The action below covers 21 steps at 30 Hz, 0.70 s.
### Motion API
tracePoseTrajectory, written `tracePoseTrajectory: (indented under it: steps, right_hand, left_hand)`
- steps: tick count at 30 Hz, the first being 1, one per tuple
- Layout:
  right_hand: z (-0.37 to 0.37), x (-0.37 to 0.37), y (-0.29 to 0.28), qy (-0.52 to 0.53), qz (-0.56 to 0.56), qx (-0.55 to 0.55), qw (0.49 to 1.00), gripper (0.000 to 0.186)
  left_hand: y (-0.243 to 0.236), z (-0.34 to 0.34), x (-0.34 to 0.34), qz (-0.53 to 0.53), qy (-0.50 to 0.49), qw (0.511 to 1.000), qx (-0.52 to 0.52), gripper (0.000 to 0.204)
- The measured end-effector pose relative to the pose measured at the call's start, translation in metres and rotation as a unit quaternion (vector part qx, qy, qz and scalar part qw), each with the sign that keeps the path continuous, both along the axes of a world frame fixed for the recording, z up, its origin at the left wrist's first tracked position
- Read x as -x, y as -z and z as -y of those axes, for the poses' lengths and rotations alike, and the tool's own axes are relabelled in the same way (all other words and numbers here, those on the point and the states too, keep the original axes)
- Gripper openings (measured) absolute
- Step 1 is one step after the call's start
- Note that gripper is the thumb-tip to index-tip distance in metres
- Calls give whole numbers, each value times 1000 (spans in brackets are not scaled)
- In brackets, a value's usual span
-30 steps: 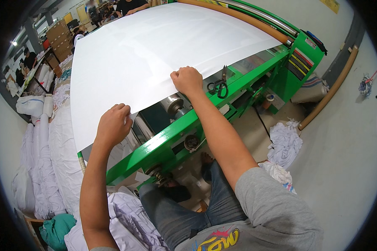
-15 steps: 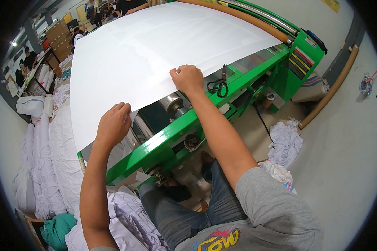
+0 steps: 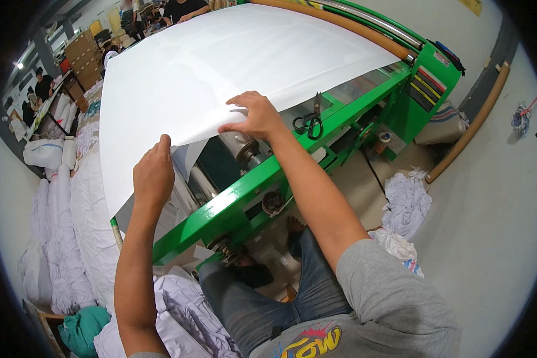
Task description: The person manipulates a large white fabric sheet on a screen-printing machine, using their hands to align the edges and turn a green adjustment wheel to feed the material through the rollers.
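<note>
Just beyond the fingertips of the 2 hands, a smooth white sheet (image 3: 185, 71) spreads over a glossy green metal frame (image 3: 221, 209). At its near edge, the left hand (image 3: 154, 173) is raised from a bent wrist, fingers pressed together, though I cannot tell whether they pinch the sheet, while the right hand (image 3: 253, 116) reaches farther forward, thumb and fingers parted around a small curl of edge. Right of those fingers lie black-handled scissors (image 3: 309, 124); just below them shows a shiny, cylindrical roller (image 3: 234, 143).
</note>
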State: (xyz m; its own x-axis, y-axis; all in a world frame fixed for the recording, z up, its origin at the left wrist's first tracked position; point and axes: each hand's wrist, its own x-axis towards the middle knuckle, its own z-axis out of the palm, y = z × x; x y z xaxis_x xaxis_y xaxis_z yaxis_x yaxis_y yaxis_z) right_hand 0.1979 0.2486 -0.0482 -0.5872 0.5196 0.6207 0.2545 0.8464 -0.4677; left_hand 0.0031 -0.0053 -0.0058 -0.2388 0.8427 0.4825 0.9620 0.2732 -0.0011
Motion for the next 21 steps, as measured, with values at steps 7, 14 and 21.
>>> tracePoseTrajectory:
  steps: [7,14,21]
  right_hand:
    - [-21,8,17,64,39,-9,997,44]
    - [-9,13,13,287,70,22,955,50]
    - [-24,15,22,316,30,31,948,75]
  left_hand:
    - [-2,-2,1,3,9,999,-49,7]
    - [0,2,2,9,13,999,-42,7]
    - [-4,0,-3,30,29,999,-32,6]
